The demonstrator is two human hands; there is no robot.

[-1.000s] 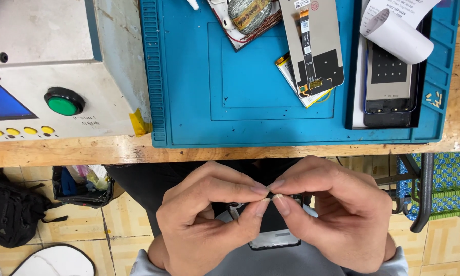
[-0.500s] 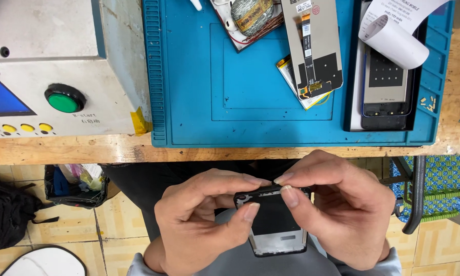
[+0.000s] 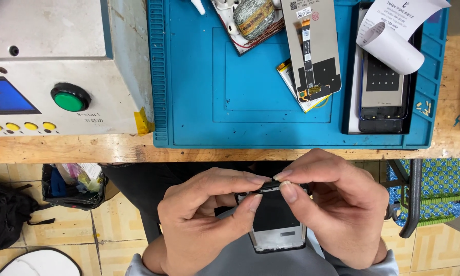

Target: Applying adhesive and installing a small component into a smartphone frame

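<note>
Below the table edge, over my lap, I hold a black phone frame (image 3: 277, 225) upright-facing, its inner side toward me. My left hand (image 3: 199, 225) pinches its top edge with thumb and forefinger. My right hand (image 3: 342, 209) meets it from the right, thumb and forefinger pressed on the same top edge, fingertips almost touching the left ones. The frame's lower end rests against my grey sleeves. Whatever small part lies under the fingertips is hidden.
A blue work mat (image 3: 199, 76) covers the wooden bench (image 3: 86, 148). On it lie a phone screen panel (image 3: 311, 46) face down, another phone (image 3: 383, 87) under a white paper slip (image 3: 393, 36), and a tape roll (image 3: 253, 18). A grey machine with a green button (image 3: 69, 99) stands left. A black bag (image 3: 5, 214) sits on the tiled floor.
The phone frame has come up from behind my hands into fuller view. My fingertips shifted from pinching together in front to gripping its top edge.
</note>
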